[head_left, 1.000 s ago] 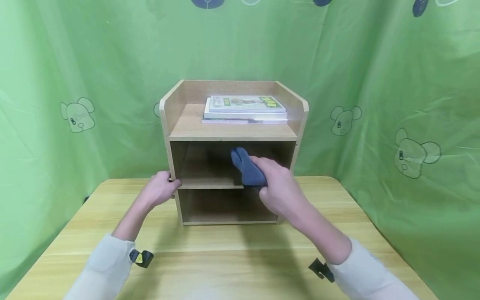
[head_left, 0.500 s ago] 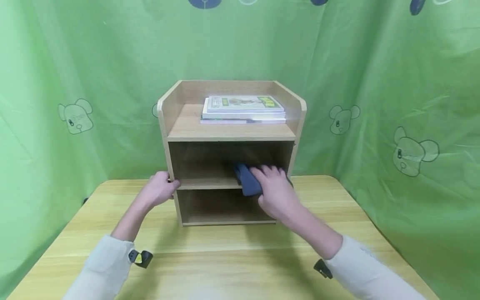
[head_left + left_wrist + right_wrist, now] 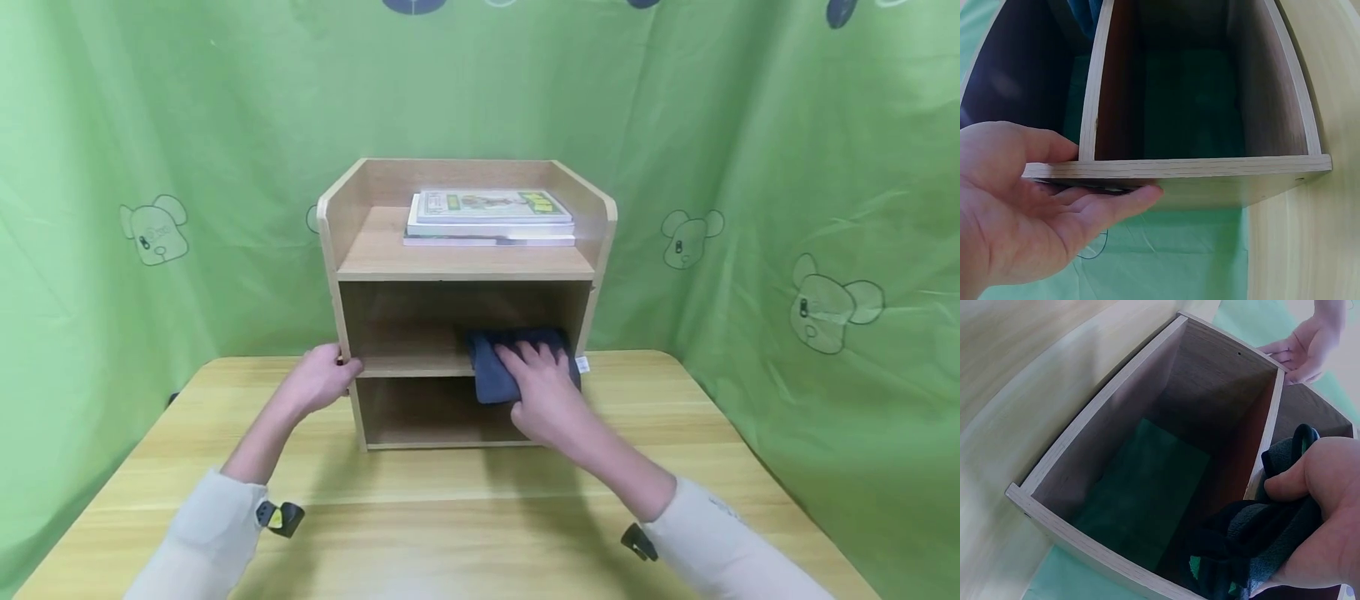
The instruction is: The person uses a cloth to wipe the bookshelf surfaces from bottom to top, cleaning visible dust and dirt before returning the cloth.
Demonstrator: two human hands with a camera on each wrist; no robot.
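One blue cloth [image 3: 495, 382] is lying directly under the right hand [image 3: 551, 404], on the right part of the middle board [image 3: 412, 372] of the rack [image 3: 463, 276]. The cloth's near end is hanging over the board's front edge, and a white label [image 3: 582, 364] is showing at its right side, just beside the rack's upright. In the head view, the right hand's fingers are lying spread across the top of the cloth; in the right wrist view, the thumb is pressing into its near folds, so the hand is pinching the fabric, the other fingers being largely hidden there. The left hand [image 3: 318, 382] is gripping the rack's left side panel at about the height of the middle board, the thumb resting on the front edge and the fingers reaching along the outer face. This hand is remaining well apart from the cloth. Several books [image 3: 491, 229] are lying stacked on the top board. The rack is standing on a wooden table [image 3: 420, 517], and a green curtain [image 3: 480, 83] is hanging behind.
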